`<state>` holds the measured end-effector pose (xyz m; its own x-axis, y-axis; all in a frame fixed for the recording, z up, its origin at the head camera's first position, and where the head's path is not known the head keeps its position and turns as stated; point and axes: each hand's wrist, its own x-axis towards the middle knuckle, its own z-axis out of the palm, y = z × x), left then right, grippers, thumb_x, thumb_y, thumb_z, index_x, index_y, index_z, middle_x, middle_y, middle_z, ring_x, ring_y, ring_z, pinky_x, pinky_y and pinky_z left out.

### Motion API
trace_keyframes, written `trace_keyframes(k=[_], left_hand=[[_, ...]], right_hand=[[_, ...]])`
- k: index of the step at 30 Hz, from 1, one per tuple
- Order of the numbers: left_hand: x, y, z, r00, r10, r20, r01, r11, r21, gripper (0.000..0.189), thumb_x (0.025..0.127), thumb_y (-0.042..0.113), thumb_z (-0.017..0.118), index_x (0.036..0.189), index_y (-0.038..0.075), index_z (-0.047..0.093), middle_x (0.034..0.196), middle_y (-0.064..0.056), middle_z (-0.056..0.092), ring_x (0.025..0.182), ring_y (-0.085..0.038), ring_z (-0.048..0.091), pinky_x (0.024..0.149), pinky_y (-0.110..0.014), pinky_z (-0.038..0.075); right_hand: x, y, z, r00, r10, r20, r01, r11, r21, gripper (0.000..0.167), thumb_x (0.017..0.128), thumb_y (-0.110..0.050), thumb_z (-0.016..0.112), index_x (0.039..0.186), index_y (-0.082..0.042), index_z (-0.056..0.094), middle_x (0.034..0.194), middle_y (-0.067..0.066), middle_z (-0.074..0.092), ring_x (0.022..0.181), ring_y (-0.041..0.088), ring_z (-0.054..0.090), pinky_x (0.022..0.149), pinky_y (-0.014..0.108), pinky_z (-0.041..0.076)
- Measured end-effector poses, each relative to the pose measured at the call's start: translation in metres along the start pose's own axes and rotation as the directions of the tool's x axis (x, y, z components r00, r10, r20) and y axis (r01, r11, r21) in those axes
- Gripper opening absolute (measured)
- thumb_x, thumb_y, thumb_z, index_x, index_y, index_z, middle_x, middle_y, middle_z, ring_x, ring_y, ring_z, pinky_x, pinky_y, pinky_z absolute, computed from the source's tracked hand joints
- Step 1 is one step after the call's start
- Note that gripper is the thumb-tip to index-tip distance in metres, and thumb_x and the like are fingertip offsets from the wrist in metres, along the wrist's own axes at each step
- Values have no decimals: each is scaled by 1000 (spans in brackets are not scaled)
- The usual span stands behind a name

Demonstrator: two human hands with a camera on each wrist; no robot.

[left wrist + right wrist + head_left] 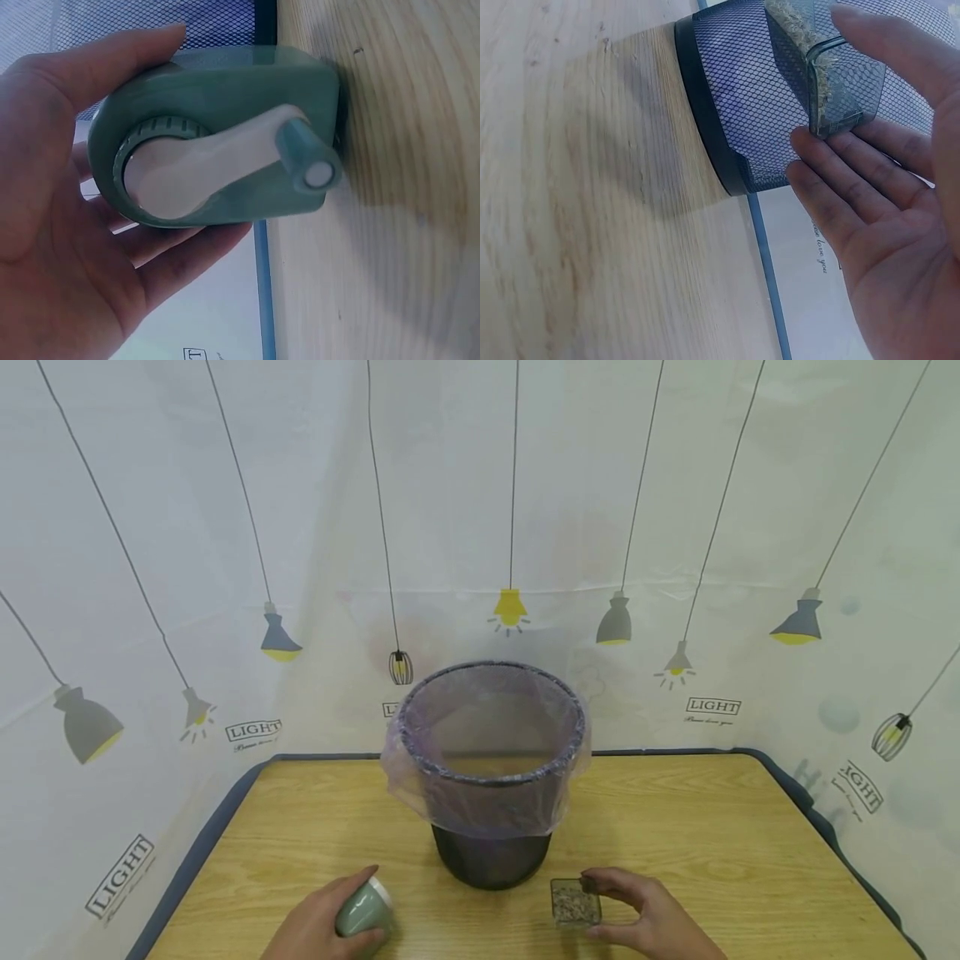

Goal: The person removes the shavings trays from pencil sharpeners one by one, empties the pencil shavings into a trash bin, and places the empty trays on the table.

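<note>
My left hand (315, 920) grips a green crank pencil sharpener (363, 912) at the table's near side. In the left wrist view the thumb lies along one side of its body (232, 84) and the fingers along the other, with the pale crank handle (217, 161) facing the camera. Between thumb and fingers, my right hand (652, 914) pinches a small clear shavings drawer (575, 903). Pencil shavings (799, 22) fill much of it. Behind both hands stands a dark mesh wastebasket (491, 860), lined with a thin pinkish bag (495, 810) folded over its rim.
The wooden table (697, 827) has a dark blue edge (202, 843). Beyond it hangs a pale wall sheet (450, 510) printed with lamps and lettering. The wastebasket stands upright near the middle of the table, between the hands and the sheet.
</note>
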<state>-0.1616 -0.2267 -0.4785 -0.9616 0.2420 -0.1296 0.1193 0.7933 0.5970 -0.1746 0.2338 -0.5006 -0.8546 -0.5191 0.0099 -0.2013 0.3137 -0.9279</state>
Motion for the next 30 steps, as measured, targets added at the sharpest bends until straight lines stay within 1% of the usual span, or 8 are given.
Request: trace_keyframes(k=[7, 9, 12, 14, 16, 19, 26, 30], left_hand=[[1, -1, 0, 999, 2, -37, -1, 999, 32, 83, 74, 44, 84, 141, 7, 53, 120, -12, 65, 91, -19, 61, 66, -36, 52], [1, -1, 0, 999, -3, -42, 4, 999, 35, 82, 74, 43, 85, 141, 7, 53, 118, -12, 65, 90, -19, 61, 65, -35, 52], [1, -2, 0, 998, -32, -47, 34, 999, 39, 82, 73, 42, 85, 141, 8, 54, 117, -11, 66, 89, -18, 61, 65, -36, 52], [2, -2, 0, 997, -58, -52, 60, 997, 43, 82, 72, 42, 86, 140, 9, 54, 118, -10, 66, 90, -18, 62, 66, -36, 53], [2, -3, 0, 995, -79, -55, 81, 996, 46, 82, 72, 43, 86, 140, 10, 55, 118, -9, 66, 90, -18, 62, 67, -37, 53], [3, -4, 0, 994, -86, -61, 89, 995, 47, 82, 72, 43, 86, 140, 10, 55, 116, -8, 66, 90, -18, 62, 68, -37, 53], [4, -6, 0, 996, -52, -74, 56, 997, 46, 81, 73, 39, 86, 140, 7, 55, 110, -9, 67, 87, -17, 62, 65, -35, 52], [6, -5, 0, 994, -66, -82, 70, 997, 45, 79, 73, 38, 86, 139, 8, 55, 110, -7, 68, 88, -17, 63, 69, -37, 54]], right_hand=[[-3, 1, -4, 1000, -12, 1, 12, 1000, 24, 60, 92, -19, 71, 141, 5, 46, 139, 26, 52, 120, 2, 57, 98, 26, 48], [-3, 1, -5, 1000, -5, -4, 5, 1000, 24, 60, 92, -19, 71, 141, 5, 47, 139, 26, 53, 119, 1, 57, 98, 28, 49], [-4, 0, -6, 1000, 11, -18, -11, 1000, 12, 61, 92, -21, 72, 141, 5, 47, 139, 26, 53, 118, 0, 57, 99, 41, 50], [-5, -1, -6, 999, 23, -31, -23, 1000, 10, 62, 91, -22, 72, 141, 5, 47, 139, 27, 53, 117, 0, 58, 100, 50, 48], [-5, -1, -6, 999, 30, -43, -29, 1000, 7, 63, 91, -23, 73, 141, 5, 47, 139, 27, 53, 117, 0, 58, 100, 56, 46], [-5, -1, -7, 998, 30, -52, -30, 1000, 3, 63, 90, -23, 73, 141, 5, 48, 139, 26, 53, 118, 1, 58, 100, 56, 45], [-6, 2, -9, 998, 28, -60, -29, 1000, -8, 63, 91, -23, 73, 141, 5, 47, 139, 26, 53, 117, 0, 58, 100, 55, 46], [-6, 3, -8, 997, 20, -71, -21, 1000, -15, 63, 91, -23, 73, 140, 5, 48, 138, 26, 54, 118, 3, 59, 99, 55, 46]])
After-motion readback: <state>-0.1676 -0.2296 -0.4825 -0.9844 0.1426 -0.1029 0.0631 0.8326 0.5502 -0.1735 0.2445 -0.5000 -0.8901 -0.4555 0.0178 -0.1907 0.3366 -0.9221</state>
